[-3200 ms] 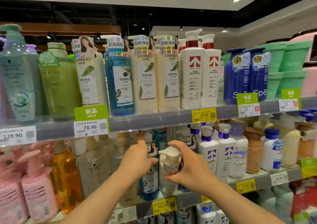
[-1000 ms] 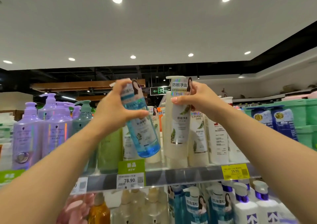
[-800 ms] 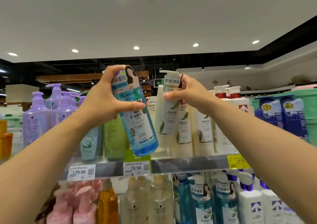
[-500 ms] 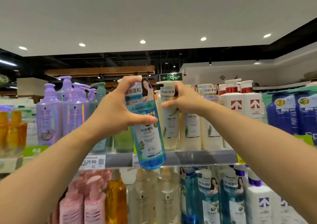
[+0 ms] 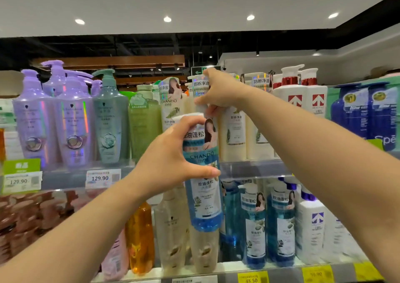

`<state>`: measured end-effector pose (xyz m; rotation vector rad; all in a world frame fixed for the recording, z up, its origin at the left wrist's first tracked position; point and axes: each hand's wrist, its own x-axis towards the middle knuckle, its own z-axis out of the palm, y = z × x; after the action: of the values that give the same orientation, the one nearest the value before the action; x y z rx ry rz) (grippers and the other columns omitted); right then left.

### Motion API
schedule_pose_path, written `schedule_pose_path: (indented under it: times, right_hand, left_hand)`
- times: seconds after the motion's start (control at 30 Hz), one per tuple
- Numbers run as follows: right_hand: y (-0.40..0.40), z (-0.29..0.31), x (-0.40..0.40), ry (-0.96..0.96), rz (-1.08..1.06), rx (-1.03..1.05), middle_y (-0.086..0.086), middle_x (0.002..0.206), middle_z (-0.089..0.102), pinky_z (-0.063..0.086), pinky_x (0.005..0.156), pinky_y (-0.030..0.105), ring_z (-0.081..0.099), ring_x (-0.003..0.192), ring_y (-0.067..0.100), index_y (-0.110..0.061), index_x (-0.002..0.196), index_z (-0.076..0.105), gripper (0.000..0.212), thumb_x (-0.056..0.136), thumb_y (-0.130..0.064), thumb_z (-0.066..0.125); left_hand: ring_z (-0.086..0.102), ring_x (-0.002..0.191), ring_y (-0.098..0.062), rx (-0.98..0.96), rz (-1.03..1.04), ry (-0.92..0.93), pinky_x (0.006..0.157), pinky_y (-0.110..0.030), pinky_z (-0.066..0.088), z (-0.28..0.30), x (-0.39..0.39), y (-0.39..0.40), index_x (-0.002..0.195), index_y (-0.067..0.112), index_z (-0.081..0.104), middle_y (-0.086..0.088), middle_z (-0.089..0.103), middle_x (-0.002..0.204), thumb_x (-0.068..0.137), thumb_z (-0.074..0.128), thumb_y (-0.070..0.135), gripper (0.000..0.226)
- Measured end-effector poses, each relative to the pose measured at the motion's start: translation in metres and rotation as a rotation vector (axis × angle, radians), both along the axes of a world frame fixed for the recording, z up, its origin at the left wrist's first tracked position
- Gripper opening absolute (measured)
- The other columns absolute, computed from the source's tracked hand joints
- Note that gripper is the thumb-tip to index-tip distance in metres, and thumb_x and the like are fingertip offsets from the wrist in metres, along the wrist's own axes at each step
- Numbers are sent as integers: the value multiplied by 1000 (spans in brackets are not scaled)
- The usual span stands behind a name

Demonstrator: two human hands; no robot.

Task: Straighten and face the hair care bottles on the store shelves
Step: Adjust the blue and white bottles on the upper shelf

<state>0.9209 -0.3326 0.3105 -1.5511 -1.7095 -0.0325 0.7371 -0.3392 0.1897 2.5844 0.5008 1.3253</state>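
Two store shelves packed with hair care bottles run under a white ceiling with spotlights. The upper shelf (image 5: 249,168) carries purple pump bottles (image 5: 73,120) on the left and cream bottles (image 5: 232,131) in the middle. The left hand (image 5: 171,163) grips a blue bottle (image 5: 203,196) around its neck, fingers and thumb curled, holding it upright in the air in front of the shelf edge. The right hand (image 5: 220,92) pinches the top of a cream bottle (image 5: 200,87) standing on the upper shelf.

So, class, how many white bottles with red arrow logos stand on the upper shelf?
2: left red-arrow bottle and right red-arrow bottle, side by side above the right forearm. Others may hide behind.
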Motion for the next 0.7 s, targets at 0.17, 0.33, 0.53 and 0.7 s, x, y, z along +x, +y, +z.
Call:
schedule_pose_path:
  times: [0.17, 0.33, 0.53, 0.7]
  right_hand:
    - [-33, -4, -4, -104, -31, 113, 16, 143, 53, 63, 61, 29, 75, 65, 13, -14, 156, 30, 75, 94, -16, 71]
    - [-97, -44, 13, -102, -22, 334, -1, 144, 55, 62, 60, 24, 73, 70, 6, -20, 141, 55, 48, 95, -27, 68]
    - [-162, -123, 73, 271, -67, 417, -2, 106, 73, 59, 54, 30, 65, 52, 16, -20, 105, 72, 11, 95, -20, 69]
    - [-188, -182, 126, 524, -200, 372, 0, 81, 77, 51, 47, 25, 59, 50, 17, -22, 92, 74, 12, 94, -12, 67]
  left_hand:
    - [56, 114, -6, -6, 5, 77, 94, -37, 52, -49, 26, 9, 123, 59, 34, 17, 53, 129, 55, 86, 57, 86]
    - [58, 108, -10, 41, 76, 177, 84, -39, 55, -93, 53, 8, 126, 55, 30, 16, 48, 130, 61, 80, 64, 83]
    - [67, 61, -26, 287, 225, 188, 42, -35, 53, -133, 76, 4, 125, 46, 39, 2, 46, 123, 69, 69, 67, 67]
    - [61, 46, -26, 340, 235, 204, 33, -30, 45, -167, 85, 17, 123, 39, 46, 0, 45, 121, 75, 56, 74, 61]
